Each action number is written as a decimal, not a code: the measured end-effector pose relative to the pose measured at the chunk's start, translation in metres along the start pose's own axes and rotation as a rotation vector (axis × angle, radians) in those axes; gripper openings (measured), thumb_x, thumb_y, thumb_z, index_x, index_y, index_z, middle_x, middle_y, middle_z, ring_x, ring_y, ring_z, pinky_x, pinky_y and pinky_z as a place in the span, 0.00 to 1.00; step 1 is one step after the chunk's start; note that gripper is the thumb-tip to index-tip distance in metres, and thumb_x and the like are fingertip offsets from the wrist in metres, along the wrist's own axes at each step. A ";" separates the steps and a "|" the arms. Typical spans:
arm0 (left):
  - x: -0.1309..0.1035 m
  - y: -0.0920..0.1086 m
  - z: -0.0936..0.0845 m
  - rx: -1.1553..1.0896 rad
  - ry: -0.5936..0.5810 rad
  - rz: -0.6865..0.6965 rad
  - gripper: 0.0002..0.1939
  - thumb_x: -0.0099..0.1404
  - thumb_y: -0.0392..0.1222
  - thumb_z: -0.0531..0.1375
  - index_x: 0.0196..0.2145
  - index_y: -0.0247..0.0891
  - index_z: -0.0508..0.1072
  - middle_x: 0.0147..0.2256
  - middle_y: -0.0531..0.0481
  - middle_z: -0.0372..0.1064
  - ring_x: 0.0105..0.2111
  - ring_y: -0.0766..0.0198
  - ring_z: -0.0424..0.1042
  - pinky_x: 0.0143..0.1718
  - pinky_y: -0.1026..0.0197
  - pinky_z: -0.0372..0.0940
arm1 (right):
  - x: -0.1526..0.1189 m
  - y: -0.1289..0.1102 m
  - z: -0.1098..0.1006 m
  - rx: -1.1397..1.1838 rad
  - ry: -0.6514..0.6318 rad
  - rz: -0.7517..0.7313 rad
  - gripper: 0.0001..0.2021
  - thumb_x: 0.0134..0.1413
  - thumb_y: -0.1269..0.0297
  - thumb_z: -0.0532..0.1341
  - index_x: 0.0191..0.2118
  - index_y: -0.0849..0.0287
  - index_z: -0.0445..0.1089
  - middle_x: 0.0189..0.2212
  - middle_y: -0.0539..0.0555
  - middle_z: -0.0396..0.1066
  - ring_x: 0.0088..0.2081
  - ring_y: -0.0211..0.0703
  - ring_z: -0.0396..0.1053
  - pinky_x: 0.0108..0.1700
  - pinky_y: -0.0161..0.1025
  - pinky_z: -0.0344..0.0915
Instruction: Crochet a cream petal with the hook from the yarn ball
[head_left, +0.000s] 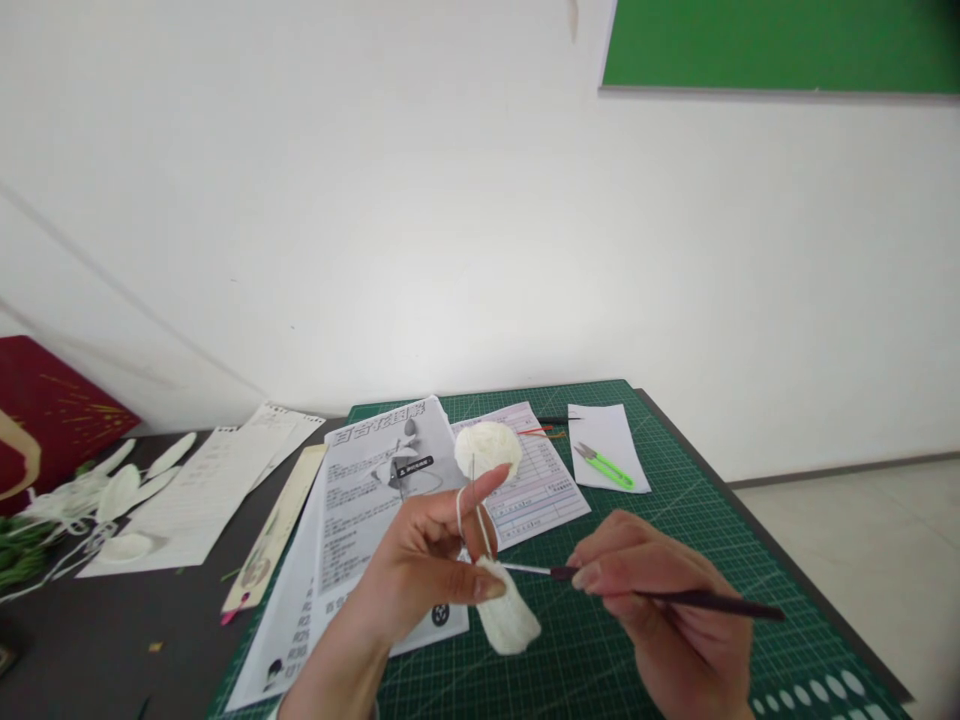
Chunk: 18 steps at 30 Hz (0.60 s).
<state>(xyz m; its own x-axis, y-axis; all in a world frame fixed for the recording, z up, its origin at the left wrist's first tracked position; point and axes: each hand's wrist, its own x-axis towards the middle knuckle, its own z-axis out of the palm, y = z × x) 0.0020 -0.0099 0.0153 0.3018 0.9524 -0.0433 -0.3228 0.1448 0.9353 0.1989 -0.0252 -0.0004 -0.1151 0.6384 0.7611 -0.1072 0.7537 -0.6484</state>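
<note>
My left hand (431,565) pinches a small white crocheted piece (510,618) between thumb and fingers. White yarn loops around its raised index finger and runs down to the piece. My right hand (660,600) grips a crochet hook (709,602) with a dark handle, held like a pen. The hook's metal shaft points left and meets the top edge of the crocheted piece; its tip is hidden there. Just beyond my left hand sits a ball of white yarn (487,449), resting on printed paper.
Under everything lies a green cutting mat (577,640). Printed pattern sheets (352,540) are at the left, with a bookmark-like strip (277,530) beside them. Green thread snips (607,467) lie on white paper at the right. White crocheted petals (120,492) are far left, near a wall.
</note>
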 end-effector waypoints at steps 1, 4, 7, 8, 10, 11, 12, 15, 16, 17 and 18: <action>0.000 0.000 -0.001 -0.013 -0.004 -0.011 0.16 0.38 0.37 0.74 0.30 0.40 0.83 0.16 0.53 0.63 0.16 0.69 0.56 0.20 0.62 0.61 | -0.001 0.002 0.000 0.044 0.016 0.018 0.06 0.60 0.68 0.59 0.39 0.58 0.74 0.26 0.54 0.74 0.28 0.42 0.71 0.27 0.38 0.67; 0.001 -0.003 -0.002 0.042 -0.019 0.023 0.12 0.41 0.35 0.73 0.28 0.40 0.83 0.17 0.53 0.64 0.17 0.68 0.58 0.24 0.61 0.63 | -0.004 0.010 0.003 0.237 0.125 0.176 0.05 0.58 0.68 0.61 0.37 0.58 0.75 0.25 0.53 0.74 0.27 0.40 0.71 0.27 0.37 0.68; 0.001 -0.009 -0.002 0.140 0.039 0.210 0.14 0.47 0.29 0.69 0.32 0.42 0.83 0.20 0.53 0.67 0.23 0.66 0.65 0.32 0.61 0.64 | -0.002 0.022 0.010 0.489 0.279 0.455 0.05 0.56 0.66 0.63 0.33 0.61 0.75 0.21 0.51 0.73 0.21 0.35 0.70 0.22 0.30 0.68; 0.002 -0.012 -0.001 0.158 0.063 0.298 0.20 0.48 0.28 0.68 0.39 0.45 0.81 0.21 0.54 0.68 0.25 0.66 0.66 0.34 0.61 0.64 | -0.001 0.026 0.013 0.569 0.319 0.551 0.06 0.55 0.65 0.64 0.32 0.61 0.75 0.19 0.50 0.72 0.19 0.33 0.69 0.21 0.28 0.68; 0.002 -0.019 0.000 0.218 0.091 0.466 0.29 0.51 0.25 0.66 0.48 0.52 0.76 0.23 0.55 0.68 0.27 0.65 0.67 0.34 0.62 0.63 | 0.000 0.032 0.020 0.718 0.382 0.716 0.07 0.51 0.63 0.67 0.31 0.62 0.75 0.18 0.49 0.73 0.16 0.30 0.68 0.19 0.24 0.67; 0.002 -0.023 0.000 0.263 0.107 0.528 0.31 0.52 0.25 0.65 0.49 0.53 0.74 0.24 0.55 0.68 0.28 0.65 0.67 0.34 0.62 0.63 | 0.001 0.034 0.023 0.782 0.406 0.780 0.07 0.49 0.63 0.68 0.31 0.62 0.76 0.18 0.49 0.73 0.16 0.29 0.68 0.19 0.23 0.67; 0.003 -0.026 0.000 0.311 0.125 0.576 0.31 0.53 0.24 0.64 0.50 0.54 0.74 0.25 0.55 0.68 0.28 0.64 0.67 0.34 0.62 0.63 | 0.001 0.036 0.027 0.837 0.425 0.828 0.07 0.47 0.63 0.69 0.31 0.62 0.76 0.18 0.49 0.73 0.16 0.29 0.68 0.19 0.22 0.68; 0.003 -0.031 0.001 0.430 0.163 0.657 0.32 0.55 0.23 0.63 0.52 0.55 0.71 0.28 0.53 0.69 0.29 0.63 0.66 0.34 0.61 0.63 | 0.001 0.036 0.035 0.927 0.454 0.895 0.08 0.45 0.64 0.71 0.30 0.63 0.77 0.18 0.50 0.74 0.17 0.29 0.70 0.21 0.22 0.69; 0.003 -0.031 0.001 0.455 0.164 0.681 0.33 0.56 0.23 0.62 0.53 0.55 0.71 0.28 0.53 0.70 0.29 0.63 0.66 0.34 0.60 0.63 | 0.001 0.035 0.037 0.934 0.460 0.894 0.08 0.45 0.64 0.71 0.31 0.63 0.77 0.19 0.51 0.75 0.18 0.29 0.70 0.22 0.22 0.70; 0.003 -0.031 0.001 0.473 0.169 0.700 0.34 0.56 0.22 0.62 0.54 0.56 0.70 0.29 0.53 0.70 0.29 0.62 0.66 0.35 0.60 0.63 | 0.000 0.034 0.039 0.932 0.467 0.884 0.08 0.45 0.64 0.71 0.31 0.63 0.77 0.19 0.51 0.75 0.18 0.30 0.71 0.23 0.23 0.70; 0.003 -0.031 0.001 0.490 0.172 0.715 0.34 0.56 0.22 0.62 0.54 0.56 0.70 0.29 0.52 0.71 0.30 0.62 0.66 0.35 0.59 0.63 | 0.000 0.033 0.040 0.921 0.476 0.866 0.08 0.46 0.65 0.70 0.32 0.63 0.77 0.20 0.51 0.75 0.19 0.30 0.71 0.23 0.24 0.71</action>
<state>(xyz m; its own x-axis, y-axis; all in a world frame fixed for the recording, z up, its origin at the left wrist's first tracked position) 0.0133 -0.0116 -0.0134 0.0227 0.8040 0.5942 0.0502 -0.5945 0.8025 0.1561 -0.0065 -0.0222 -0.1521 0.9847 -0.0851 -0.8151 -0.1737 -0.5527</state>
